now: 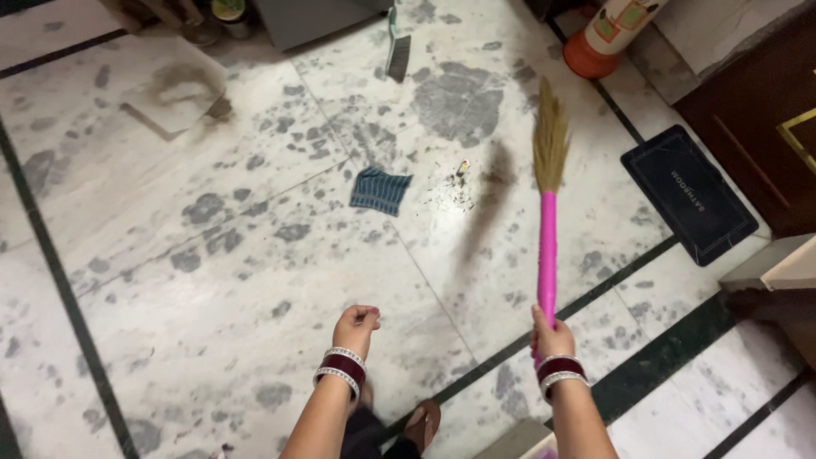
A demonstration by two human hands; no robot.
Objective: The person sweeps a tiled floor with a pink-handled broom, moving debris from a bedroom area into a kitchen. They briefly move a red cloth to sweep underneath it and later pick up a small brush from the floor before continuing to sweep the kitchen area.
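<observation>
Right hand [552,336] on pink broom [547,246], dark doormat [688,194] nearby.

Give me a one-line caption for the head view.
Right hand holds a pink-handled broom over marble floor near a dust pile and blue cloth; left hand empty.

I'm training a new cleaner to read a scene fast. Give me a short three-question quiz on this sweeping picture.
1. True or false: the right hand grips the pink broom.
2. What lies nearest the dirt pile: A) cloth, B) mat, C) brush?
3. What does the left hand hold?

Key: 1 true; 2 A; 3 nothing, it is a loose fist held over the floor.
</observation>
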